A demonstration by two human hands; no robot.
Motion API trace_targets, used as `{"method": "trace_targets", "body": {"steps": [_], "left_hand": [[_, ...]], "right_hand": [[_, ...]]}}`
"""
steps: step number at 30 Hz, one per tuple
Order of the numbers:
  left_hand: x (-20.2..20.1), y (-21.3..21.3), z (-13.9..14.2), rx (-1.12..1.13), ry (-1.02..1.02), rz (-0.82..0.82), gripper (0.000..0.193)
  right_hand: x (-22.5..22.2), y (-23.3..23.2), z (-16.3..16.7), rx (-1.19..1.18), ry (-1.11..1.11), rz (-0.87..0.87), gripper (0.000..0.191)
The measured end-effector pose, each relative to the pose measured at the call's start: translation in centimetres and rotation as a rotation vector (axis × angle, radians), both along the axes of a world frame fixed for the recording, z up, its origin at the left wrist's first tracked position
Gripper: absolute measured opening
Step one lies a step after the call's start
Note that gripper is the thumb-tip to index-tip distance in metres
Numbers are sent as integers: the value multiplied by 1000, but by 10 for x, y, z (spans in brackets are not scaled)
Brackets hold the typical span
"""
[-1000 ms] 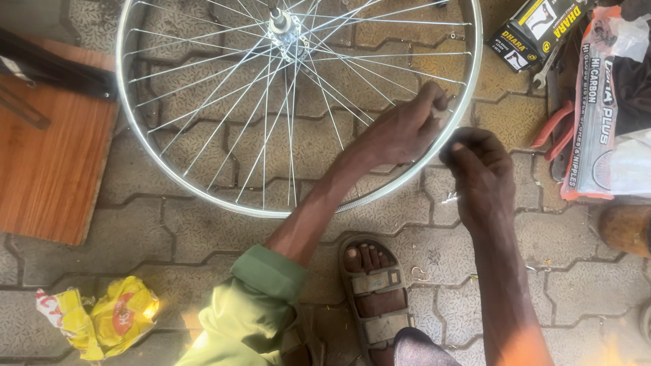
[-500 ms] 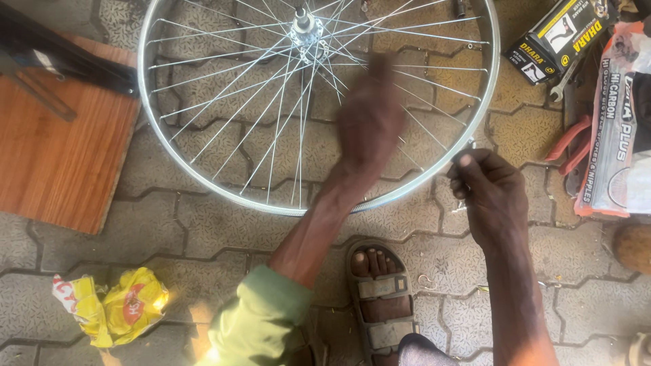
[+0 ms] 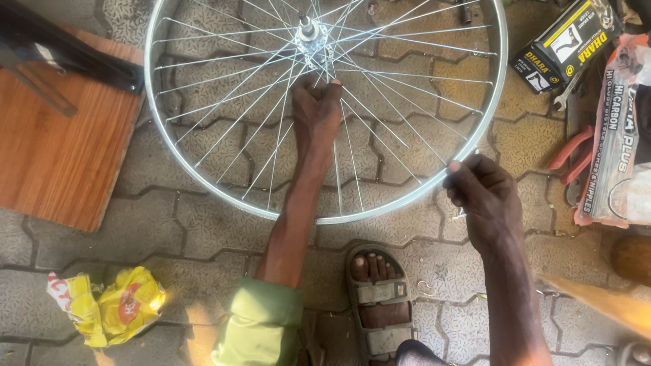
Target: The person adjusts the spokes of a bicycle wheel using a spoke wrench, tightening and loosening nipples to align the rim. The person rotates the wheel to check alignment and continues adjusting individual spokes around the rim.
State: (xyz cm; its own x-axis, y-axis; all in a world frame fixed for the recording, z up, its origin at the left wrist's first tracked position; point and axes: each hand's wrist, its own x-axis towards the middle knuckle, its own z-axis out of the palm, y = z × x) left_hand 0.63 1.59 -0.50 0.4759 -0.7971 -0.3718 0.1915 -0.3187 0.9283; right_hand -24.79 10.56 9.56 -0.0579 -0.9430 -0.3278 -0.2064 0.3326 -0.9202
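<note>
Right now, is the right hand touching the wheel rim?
Touching. The head view shows the right hand closed at the outer edge of the wheel rim, fingers overlapping it with no gap.

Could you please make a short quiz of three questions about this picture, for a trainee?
1. True or false: the left hand reaches among the spokes, close to the hub of the bicycle wheel.
2. Where is the right hand?
A. on the wooden board
B. at the wheel rim, on its lower right part
C. on the sandal
3. Fill in: the crumpled wrapper on the paving is mostly ____ in colour.

Key
1. True.
2. B: the right hand is at the rim, far from the wooden board and the sandal.
3. Yellow.
</note>
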Motion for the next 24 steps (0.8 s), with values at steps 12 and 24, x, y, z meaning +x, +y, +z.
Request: {"method": "trace_targets", "body": {"steps": [12,24], "left_hand": [[-4,-14,-37,-550,1199,-57,9],[-43,6,44,-379,1148,85,26]], "right_hand": [[1,-1,-6,-3,-86,-58,18],[2,-29,1,-70,-123,-232,9]]}}
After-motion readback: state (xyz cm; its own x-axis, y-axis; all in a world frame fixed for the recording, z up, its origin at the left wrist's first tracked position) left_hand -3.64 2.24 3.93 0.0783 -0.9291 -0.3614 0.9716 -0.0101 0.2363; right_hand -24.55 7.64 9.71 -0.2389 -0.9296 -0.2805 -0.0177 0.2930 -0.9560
